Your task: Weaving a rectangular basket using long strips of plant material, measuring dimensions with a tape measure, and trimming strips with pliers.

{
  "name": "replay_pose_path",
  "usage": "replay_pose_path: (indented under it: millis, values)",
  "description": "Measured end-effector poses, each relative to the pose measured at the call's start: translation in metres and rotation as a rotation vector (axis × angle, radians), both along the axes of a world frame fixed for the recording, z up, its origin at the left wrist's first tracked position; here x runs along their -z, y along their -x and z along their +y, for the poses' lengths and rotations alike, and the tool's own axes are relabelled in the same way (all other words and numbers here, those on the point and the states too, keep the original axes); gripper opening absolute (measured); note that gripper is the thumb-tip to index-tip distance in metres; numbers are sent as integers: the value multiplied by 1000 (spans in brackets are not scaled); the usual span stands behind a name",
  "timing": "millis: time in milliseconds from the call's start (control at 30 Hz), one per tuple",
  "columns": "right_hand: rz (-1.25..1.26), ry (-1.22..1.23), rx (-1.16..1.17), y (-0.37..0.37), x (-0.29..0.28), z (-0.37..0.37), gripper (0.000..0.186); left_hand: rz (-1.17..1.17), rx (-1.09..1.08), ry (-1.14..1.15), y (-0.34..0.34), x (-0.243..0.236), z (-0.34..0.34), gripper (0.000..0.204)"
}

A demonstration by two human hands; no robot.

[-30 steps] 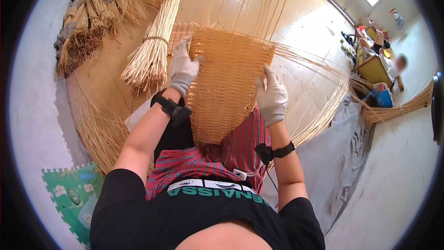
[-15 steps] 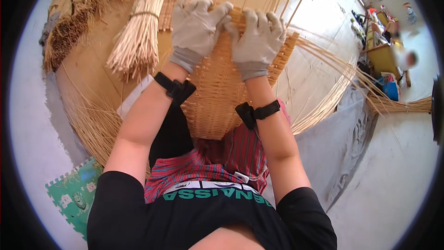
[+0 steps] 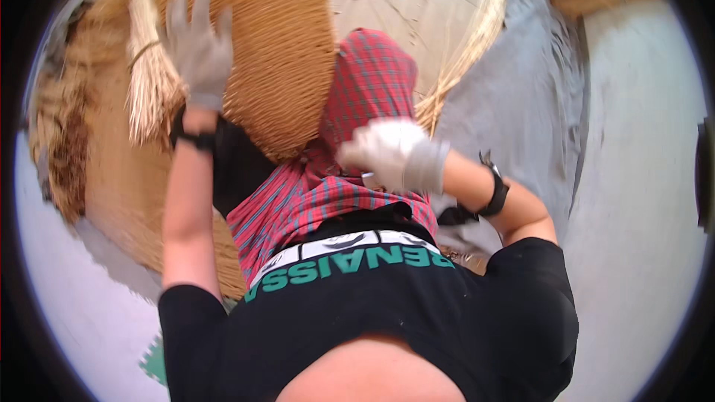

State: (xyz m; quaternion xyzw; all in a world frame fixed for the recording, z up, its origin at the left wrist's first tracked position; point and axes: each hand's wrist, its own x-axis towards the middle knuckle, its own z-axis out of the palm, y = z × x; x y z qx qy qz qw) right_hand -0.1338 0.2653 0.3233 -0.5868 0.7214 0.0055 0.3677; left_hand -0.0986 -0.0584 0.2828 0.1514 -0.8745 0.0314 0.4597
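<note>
View looking down from a person's head at their own body and two gloved hands. A woven wicker panel (image 3: 279,52), tan and tightly plaited, fills the upper centre-left of the frame, leaning over the person's lap with its lower rounded edge near the middle of the frame.

The left hand (image 3: 197,48), in a pale grey work glove, lies flat against the left edge of the wicker panel in the upper left of the frame. Its grip is wide: the fingers are spread and point upward, pressing on the weave rather than closing around it. A black wristband (image 3: 195,138) circles that forearm just below the glove.

The right hand (image 3: 395,155), also in a pale glove, sits at the centre of the frame, apart from the panel, over a red plaid cloth (image 3: 357,141) that covers the lap. Its fingers are curled inward in a narrow grip; motion blur hides whether it holds anything. A black wristband (image 3: 495,195) sits on that arm to the right.

A bundle of pale straw stalks (image 3: 149,82) stands just left of the left hand. Loose thin reeds (image 3: 465,59) curve through the upper right over a grey sheet (image 3: 521,112) on the floor. The person's black shirt (image 3: 387,313) fills the bottom of the frame.
</note>
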Motion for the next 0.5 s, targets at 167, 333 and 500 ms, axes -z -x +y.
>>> replay_pose_path:
  millis: [167, 333, 500]
  values:
    - [69, 110, 358, -60, 46, 91, 48, -943, 51, -279, -69, 89, 132, 79]
    - [58, 41, 407, -55, 48, 99, 40, -927, -23, -109, -58, 113, 118, 88]
    - [-143, 37, 250, -30, 51, 113, 46, -875, 17, -58, -52, 120, 102, 90]
